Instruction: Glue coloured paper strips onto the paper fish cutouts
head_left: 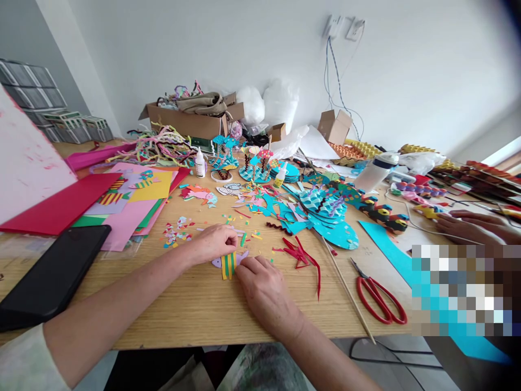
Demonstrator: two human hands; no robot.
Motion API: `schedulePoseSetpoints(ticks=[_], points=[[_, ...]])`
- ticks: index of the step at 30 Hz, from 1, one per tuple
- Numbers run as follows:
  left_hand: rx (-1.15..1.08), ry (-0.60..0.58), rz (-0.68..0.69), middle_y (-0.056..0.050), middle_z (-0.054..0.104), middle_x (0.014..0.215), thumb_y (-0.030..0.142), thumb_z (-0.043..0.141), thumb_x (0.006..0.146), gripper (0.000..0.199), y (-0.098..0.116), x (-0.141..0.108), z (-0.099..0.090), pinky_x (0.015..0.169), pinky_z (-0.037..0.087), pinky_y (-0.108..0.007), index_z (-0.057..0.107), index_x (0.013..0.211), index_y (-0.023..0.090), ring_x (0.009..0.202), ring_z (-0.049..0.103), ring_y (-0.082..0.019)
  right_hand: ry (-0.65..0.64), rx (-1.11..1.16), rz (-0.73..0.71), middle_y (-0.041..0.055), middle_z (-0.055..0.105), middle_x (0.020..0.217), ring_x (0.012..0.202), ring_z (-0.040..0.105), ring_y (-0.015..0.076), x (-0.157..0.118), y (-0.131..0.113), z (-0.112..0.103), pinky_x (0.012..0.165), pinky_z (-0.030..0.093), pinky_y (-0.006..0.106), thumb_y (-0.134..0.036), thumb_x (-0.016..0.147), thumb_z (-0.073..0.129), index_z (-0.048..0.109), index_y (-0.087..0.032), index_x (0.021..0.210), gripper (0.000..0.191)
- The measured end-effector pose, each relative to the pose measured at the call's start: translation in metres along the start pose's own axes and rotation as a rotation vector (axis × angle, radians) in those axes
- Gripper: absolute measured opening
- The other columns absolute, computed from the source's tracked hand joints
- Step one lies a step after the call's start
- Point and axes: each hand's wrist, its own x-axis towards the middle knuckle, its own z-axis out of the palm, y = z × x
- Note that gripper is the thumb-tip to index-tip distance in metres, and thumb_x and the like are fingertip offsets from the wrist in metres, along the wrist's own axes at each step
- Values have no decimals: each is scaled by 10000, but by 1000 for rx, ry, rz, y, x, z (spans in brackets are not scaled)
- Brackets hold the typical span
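A small lilac paper fish (217,263) lies on the table in front of me, with yellow and green paper strips (228,266) across its body. My left hand (218,241) is closed at the top end of the strips, fingers curled down; whatever they pinch is hidden. From the right, my right hand (264,282) rests with bent fingers on the tail side of the fish, covering part of it. Around both hands lie tiny coloured paper scraps (178,232). Red paper strips (299,252) lie tangled to the right.
Red-handled scissors (380,298) and a thin stick (345,285) lie at right. A black phone (57,271) and coloured paper sheets (122,217) are at left. Glue bottles (199,164), blue paper pieces (336,231) and a cardboard box (183,124) stand behind. Another person's hands (468,225) work at right.
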Motion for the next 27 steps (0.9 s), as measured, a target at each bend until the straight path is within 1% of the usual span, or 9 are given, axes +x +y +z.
schedulePoseSetpoints(ticks=[8,12,17,23,25,27], points=[[26,-9,4,17,559,638,178,468,699,138,1,-1,0,578,321,-217,553,590,173,634,488,-128,30,-8,-15,18,575,807,735,463,159,-2,-1,2,649,319,274,-120,816,480,548,-179,763,104],[29,-22,-2,15,568,649,185,465,698,130,0,0,0,593,328,-217,552,601,176,649,496,-132,59,0,-36,39,568,775,730,470,154,-3,-2,0,640,306,278,-151,836,456,565,-173,770,129],[33,-32,-32,17,558,634,170,473,669,105,3,2,-1,571,325,-213,540,588,176,635,488,-131,57,-7,-50,32,563,766,732,485,156,-5,-5,-5,636,312,290,-212,837,469,568,-175,769,125],[5,-78,-80,49,515,572,163,478,635,53,5,5,-2,464,281,-194,525,631,188,530,457,-105,15,70,-19,35,559,852,822,499,162,-16,-14,-11,709,351,291,-240,832,486,552,-180,849,91],[4,-101,-87,54,496,552,152,476,626,60,6,6,-3,455,273,-192,522,616,189,518,449,-102,-14,125,-16,28,563,881,849,501,162,-23,-17,-15,728,363,289,-254,824,502,546,-189,858,86],[9,-114,-95,53,488,545,143,478,617,66,8,7,-4,461,272,-192,524,597,185,523,444,-102,-16,177,-20,21,570,907,870,505,163,-32,-15,-22,747,370,289,-268,826,498,548,-200,832,84]])
